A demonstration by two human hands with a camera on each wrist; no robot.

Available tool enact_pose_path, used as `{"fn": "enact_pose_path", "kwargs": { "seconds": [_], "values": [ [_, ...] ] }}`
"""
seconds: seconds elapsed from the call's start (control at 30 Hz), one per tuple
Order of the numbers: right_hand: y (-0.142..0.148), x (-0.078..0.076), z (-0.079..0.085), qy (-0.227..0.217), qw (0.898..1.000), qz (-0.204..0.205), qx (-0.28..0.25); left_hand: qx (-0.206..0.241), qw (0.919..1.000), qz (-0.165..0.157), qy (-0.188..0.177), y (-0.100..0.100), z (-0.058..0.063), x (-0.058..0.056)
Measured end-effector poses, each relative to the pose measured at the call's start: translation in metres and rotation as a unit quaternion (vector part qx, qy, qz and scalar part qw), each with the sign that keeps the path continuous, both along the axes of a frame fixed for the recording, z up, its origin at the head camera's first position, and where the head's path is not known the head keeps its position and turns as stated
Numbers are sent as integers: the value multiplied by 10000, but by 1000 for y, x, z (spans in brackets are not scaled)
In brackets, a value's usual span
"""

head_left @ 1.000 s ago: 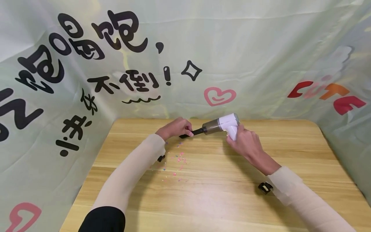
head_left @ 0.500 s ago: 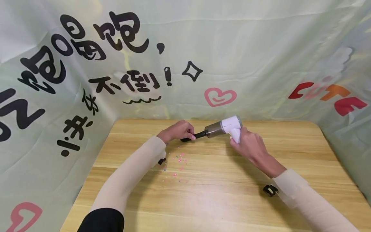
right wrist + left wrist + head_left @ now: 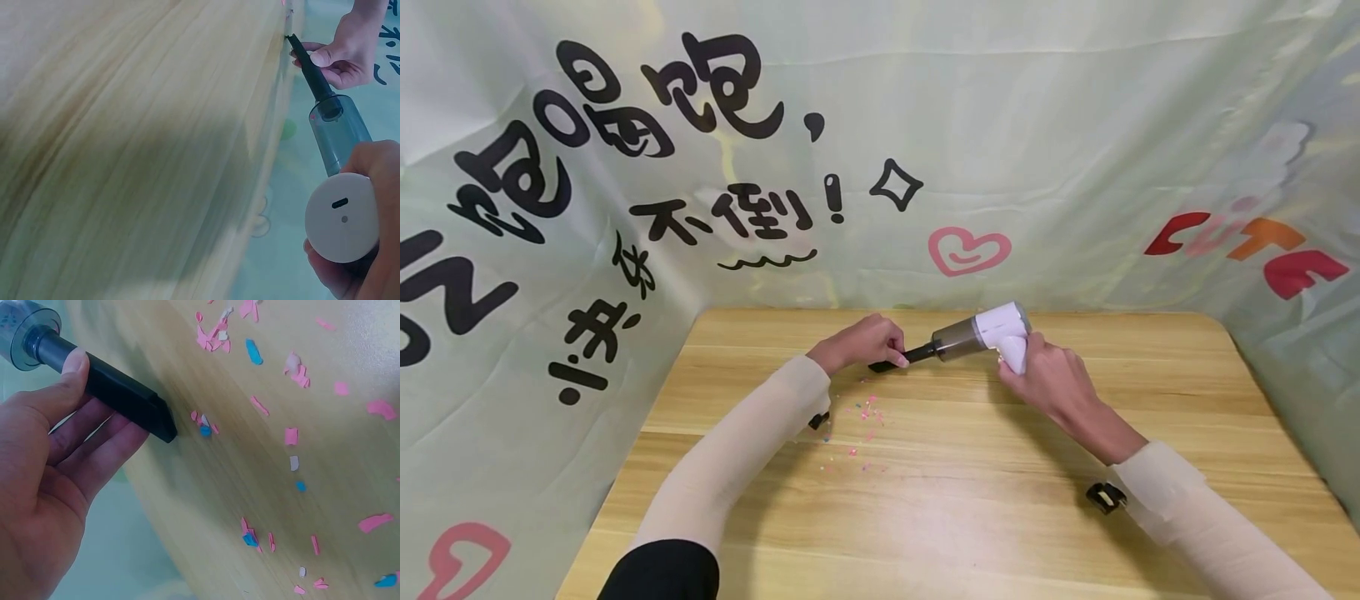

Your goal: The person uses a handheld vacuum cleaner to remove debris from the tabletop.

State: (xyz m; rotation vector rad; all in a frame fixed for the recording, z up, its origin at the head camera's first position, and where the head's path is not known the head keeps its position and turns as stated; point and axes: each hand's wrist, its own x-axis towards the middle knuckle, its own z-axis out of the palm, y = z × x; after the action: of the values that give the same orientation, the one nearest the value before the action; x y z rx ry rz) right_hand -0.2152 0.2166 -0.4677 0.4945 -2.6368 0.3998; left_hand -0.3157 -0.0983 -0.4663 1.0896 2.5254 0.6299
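A white handheld vacuum cleaner point(image 3: 997, 323) with a smoky clear dust cup point(image 3: 957, 339) spans the gap between my hands near the table's back. My right hand point(image 3: 1051, 375) grips its handle; in the right wrist view its round white end faces the camera. The thumb and fingers of my left hand point(image 3: 69, 431) hold the black crevice nozzle point(image 3: 115, 387), whose slanted tip points down toward the tabletop. Scattered pink, blue and white paper scraps point(image 3: 867, 412) lie on the table, several of them close to the nozzle tip in the left wrist view.
The wooden table point(image 3: 985, 517) is bordered at the back and sides by a pale printed cloth point(image 3: 1060, 167) with lettering and hearts. Its back edge runs just behind the vacuum. Both forearms reach over the tabletop, with a small black device point(image 3: 1107, 497) at the right wrist.
Both hands and the vacuum have shifted slightly toward me and to the right, mostly in the first half second. The holds are the same.
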Motion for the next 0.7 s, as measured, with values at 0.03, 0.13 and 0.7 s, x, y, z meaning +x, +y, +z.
{"fn": "enact_pose_path", "kwargs": {
  "seconds": [0.03,0.13,0.7],
  "values": [
    [0,0,0,19,10000,11,10,9,10000,-3,-25,0,0,1],
    [0,1,-1,78,10000,38,30,1,10000,-6,-86,-2,1,3],
    [-2,5,-5,185,9997,134,-26,-140,9997,-124,147,-5,1,9]
  ]
}}
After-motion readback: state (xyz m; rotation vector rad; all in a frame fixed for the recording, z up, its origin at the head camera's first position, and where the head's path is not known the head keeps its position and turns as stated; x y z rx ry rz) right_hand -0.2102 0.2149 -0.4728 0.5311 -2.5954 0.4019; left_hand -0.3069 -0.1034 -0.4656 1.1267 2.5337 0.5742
